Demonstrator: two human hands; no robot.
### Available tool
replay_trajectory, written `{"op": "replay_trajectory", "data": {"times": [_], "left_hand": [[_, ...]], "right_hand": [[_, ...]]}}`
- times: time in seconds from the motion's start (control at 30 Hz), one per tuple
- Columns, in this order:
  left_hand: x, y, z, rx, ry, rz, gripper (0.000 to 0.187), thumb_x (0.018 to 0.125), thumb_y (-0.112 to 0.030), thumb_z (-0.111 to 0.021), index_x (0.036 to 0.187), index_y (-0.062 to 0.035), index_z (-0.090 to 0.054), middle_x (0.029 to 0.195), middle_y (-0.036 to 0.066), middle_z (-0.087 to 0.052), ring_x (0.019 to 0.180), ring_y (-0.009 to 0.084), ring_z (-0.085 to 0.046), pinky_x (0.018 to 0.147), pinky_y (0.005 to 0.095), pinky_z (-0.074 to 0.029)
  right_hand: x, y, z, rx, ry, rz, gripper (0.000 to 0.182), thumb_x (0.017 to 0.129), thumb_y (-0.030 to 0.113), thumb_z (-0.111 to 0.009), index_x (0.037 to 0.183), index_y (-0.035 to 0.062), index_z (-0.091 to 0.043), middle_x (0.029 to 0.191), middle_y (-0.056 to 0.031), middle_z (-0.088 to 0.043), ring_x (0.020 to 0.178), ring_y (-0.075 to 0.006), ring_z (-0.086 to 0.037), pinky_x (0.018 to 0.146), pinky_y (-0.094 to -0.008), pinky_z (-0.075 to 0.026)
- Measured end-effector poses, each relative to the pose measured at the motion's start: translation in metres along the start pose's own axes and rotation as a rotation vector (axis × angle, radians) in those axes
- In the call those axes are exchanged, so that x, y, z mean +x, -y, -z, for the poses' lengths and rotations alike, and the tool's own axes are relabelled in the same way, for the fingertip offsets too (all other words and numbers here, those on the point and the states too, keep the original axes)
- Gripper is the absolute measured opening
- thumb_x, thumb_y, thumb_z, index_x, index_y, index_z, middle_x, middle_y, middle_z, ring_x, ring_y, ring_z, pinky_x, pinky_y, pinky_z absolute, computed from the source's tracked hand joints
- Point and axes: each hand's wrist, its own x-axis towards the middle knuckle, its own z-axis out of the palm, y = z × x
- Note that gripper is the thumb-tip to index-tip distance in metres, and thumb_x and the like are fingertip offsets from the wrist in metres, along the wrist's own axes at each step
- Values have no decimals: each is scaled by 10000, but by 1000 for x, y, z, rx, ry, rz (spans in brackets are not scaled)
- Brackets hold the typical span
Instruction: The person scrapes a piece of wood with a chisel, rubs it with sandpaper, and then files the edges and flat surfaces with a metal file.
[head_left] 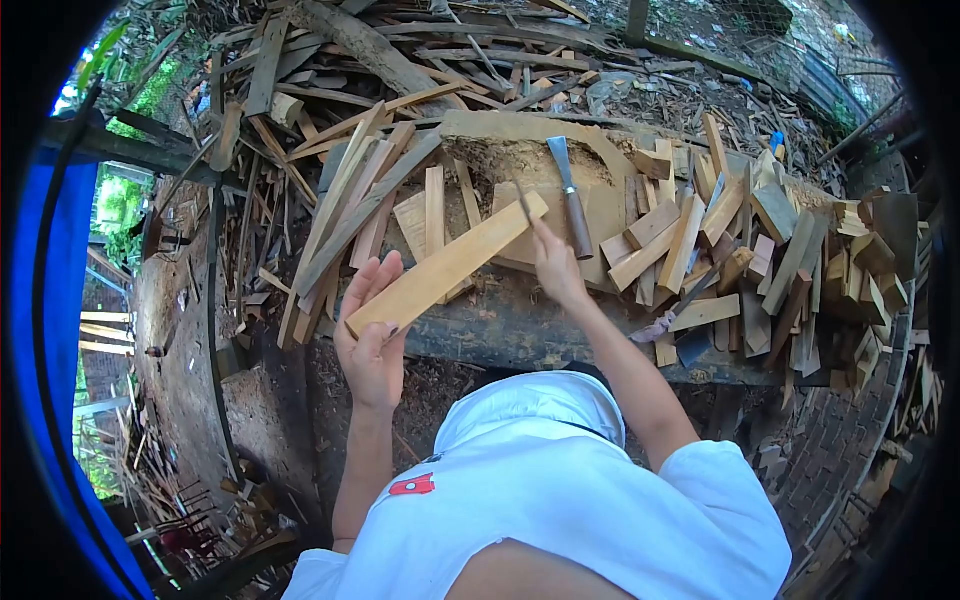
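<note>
My left hand (pixel 372 345) grips the lower end of a long, pale wooden block (pixel 450 262), its thumb on the near face and its fingers spread behind. The block slants up to the right over the workbench. At its upper end my right hand (pixel 556 262) is closed on a thin, dark, blade-like tool (pixel 523 203); the tool overlaps the block's end, and I cannot tell its exact kind. Just beyond my right hand lies a chisel (pixel 571 198) with a broad metal blade and a brown wooden handle.
Wood offcuts (pixel 685 240) crowd the right of the bench (pixel 510 335). Longer strips (pixel 345 215) lean at its left. Behind are a hollowed, dusty wooden slab (pixel 600 150) and a heap of scrap boards (pixel 390 65). A blue tarp (pixel 50 340) hangs at far left.
</note>
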Motion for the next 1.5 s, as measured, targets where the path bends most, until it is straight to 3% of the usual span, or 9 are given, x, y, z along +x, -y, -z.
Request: {"op": "replay_trajectory", "data": {"times": [0.17, 0.27, 0.5, 0.67, 0.9, 1.13, 1.3, 1.43, 1.5], "left_hand": [[2, -1, 1, 11, -12, -3, 738, 733, 1, -472, 1455, 39, -321, 1466, 236, -413, 1374, 334, -408, 1112, 486, -398], [3, 1, 7, -56, -24, 4, 718, 743, 51, -405, 1454, 67, -308, 1476, 249, -390, 1372, 330, -410, 1097, 434, -428], [5, -1, 9, 30, -6, 16, 719, 754, -9, -469, 1454, 51, -318, 1464, 268, -400, 1355, 374, -425, 1072, 489, -444], [8, -2, 10, 40, -35, 19, 708, 758, -8, -443, 1453, 52, -319, 1458, 267, -410, 1339, 370, -446, 1059, 484, -461], [10, -5, 9, 59, -28, 44, 711, 750, -7, -432, 1450, 52, -321, 1453, 264, -417, 1325, 367, -462, 1055, 502, -463], [9, -6, 9, 59, -9, 51, 723, 740, -20, -444, 1449, 50, -325, 1457, 249, -419, 1323, 366, -464, 1040, 501, -481], [9, -8, 7, 59, -2, 62, 718, 741, -23, -449, 1446, 47, -330, 1461, 246, -413, 1327, 371, -457, 1023, 525, -490], [8, -6, 9, 22, -34, 75, 717, 742, -21, -448, 1445, 51, -326, 1458, 250, -413, 1335, 373, -446, 1009, 553, -494], [8, -6, 9, 44, -15, 61, 711, 745, -19, -444, 1442, 61, -323, 1454, 255, -413, 1338, 377, -440, 1003, 569, -495]], "right_hand": [[21, -2, -1, -88, -14, -175, 430, 995, 232, -412, 1407, 128, -476, 995, -317, -627, 981, -484, -602, 839, -525, -467], [-16, 24, 3, -28, -3, 8, 423, 999, 234, -412, 1402, 125, -476, 891, -333, -619, 882, -500, -615, 803, -573, -471], [24, -39, -13, -97, -108, -56, 420, 1000, 230, -413, 1406, 152, -482, 849, -328, -626, 835, -495, -624, 758, -577, -484], [-11, 8, 1, -59, -22, -25, 424, 995, 209, -420, 1411, 142, -472, 876, -318, -631, 844, -487, -626, 758, -579, -476], [26, -44, -12, -143, -92, -103, 433, 991, 226, -416, 1418, 169, -465, 849, -292, -651, 842, -488, -631, 778, -576, -479], [-17, 14, 6, -129, 17, -33, 446, 989, 210, -420, 1434, 202, -449, 844, -312, -643, 810, -496, -635, 747, -587, -490], [22, -42, -15, -182, -99, -79, 446, 986, 212, -435, 1430, 177, -444, 853, -290, -654, 802, -486, -637, 707, -580, -496], [-32, 43, 6, -102, 121, -69, 475, 983, 202, -439, 1456, 189, -404, 824, -292, -651, 780, -484, -638, 707, -585, -495], [-47, 52, 2, -61, 54, 132, 467, 991, 183, -426, 1457, 166, -408, 752, -304, -620, 733, -476, -627, 673, -547, -483]]}}
